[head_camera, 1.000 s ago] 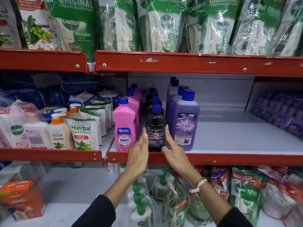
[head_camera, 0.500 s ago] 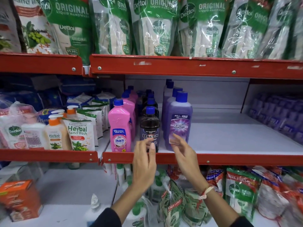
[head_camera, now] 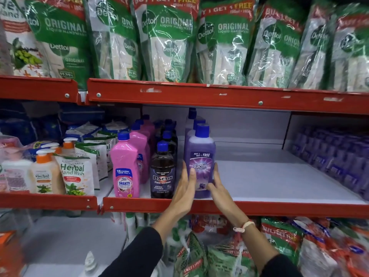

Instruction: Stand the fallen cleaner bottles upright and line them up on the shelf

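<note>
The dark bottle [head_camera: 162, 172] has been let go; the purple bottle [head_camera: 200, 166], at its 3 o'clock, is now held by both hands, left hand [head_camera: 184, 188] and right hand [head_camera: 216, 187]; lining-up is nearly done.

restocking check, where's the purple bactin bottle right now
Head view, centre: the purple Bactin bottle stands upright at the middle shelf's front edge, right of the dark Bactin bottle, between both hands.

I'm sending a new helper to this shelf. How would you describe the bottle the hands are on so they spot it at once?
Find the middle red shelf, under the green handwash pouches. At its front edge stand three bottles: pink, dark brown, then the purple Bactin bottle. It is the rightmost, blue-capped, marked "Buy 1 Get 1 Free", with the left hand and right hand cupping its base.
</note>
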